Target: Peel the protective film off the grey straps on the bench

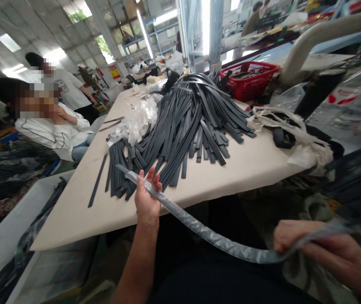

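A long dark strap in a clear plastic sleeve (206, 233) sags between my two hands in front of the table. Near its far end, my left hand (149, 192) grips it between thumb and fingers, palm turned up, with a small pale label showing there. My right hand (310, 242), slightly blurred, is closed around the other end, whose tail passes over the hand to the right. Just beyond my left hand, a big heap of dark flat straps (180, 126) fans out over the tabletop.
The cream table (231, 181) carries crumpled clear plastic bags (142, 118) at left of the heap. A red basket (252, 78) stands behind, with pale plastic strips (313, 139) at right. Two people (56, 122) are at the left, beyond a white bin (47, 202). A thick pipe (320, 40) curves at upper right.
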A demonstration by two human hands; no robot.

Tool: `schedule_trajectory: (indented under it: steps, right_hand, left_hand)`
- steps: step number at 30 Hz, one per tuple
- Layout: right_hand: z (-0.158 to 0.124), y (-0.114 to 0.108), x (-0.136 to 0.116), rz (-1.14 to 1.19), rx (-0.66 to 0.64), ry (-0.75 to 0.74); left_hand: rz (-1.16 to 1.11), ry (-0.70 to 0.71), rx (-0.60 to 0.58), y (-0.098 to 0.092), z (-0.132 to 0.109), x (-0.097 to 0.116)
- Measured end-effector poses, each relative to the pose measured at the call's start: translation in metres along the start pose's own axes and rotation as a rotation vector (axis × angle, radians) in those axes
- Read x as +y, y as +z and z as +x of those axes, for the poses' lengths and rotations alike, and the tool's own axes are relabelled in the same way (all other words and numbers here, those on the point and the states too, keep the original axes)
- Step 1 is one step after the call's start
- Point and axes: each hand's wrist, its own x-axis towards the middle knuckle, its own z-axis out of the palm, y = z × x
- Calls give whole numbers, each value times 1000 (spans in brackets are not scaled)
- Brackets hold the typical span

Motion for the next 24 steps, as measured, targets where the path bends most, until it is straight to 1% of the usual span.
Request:
schedule_trajectory:
  steps: [1,3,5,6,8,9,11,14,17,19,24]
  right_hand:
    - [12,10,0,36,-40,41]
    - [38,32,1,101,-96,109]
    - [62,50,4,139,-107,116]
    - [72,57,5,153,-101,91]
    - [87,67,8,173,-75,13]
    - [93,70,8,177,-51,-27]
    - [100,73,10,163,1,-86]
    - [104,75,14,174,78,-95]
    - [104,79,20,308,95,-50]
    - [103,82,24,382,110,-2]
    - [98,93,30,460,167,91]
  left_hand:
    - [52,19,-48,0,-2,-6]
    - [171,5,-209,-1,-12,-24]
    - [299,-83,-397,-3,-26,-45]
    - [355,-147,-479,-5,-33,-55]
    - [438,-281,-591,-11,-45,-72]
    - [468,-333,-622,-14,-49,-78]
    - [532,-380,-658,-20,-56,-86]
    - [667,-361,-717,-22,-62,-90]
    - [745,-363,-797,-19,-67,-92]
    - [763,-374,-823,-17,-70,-96]
    - [826,-405,-884,-16,-71,-106]
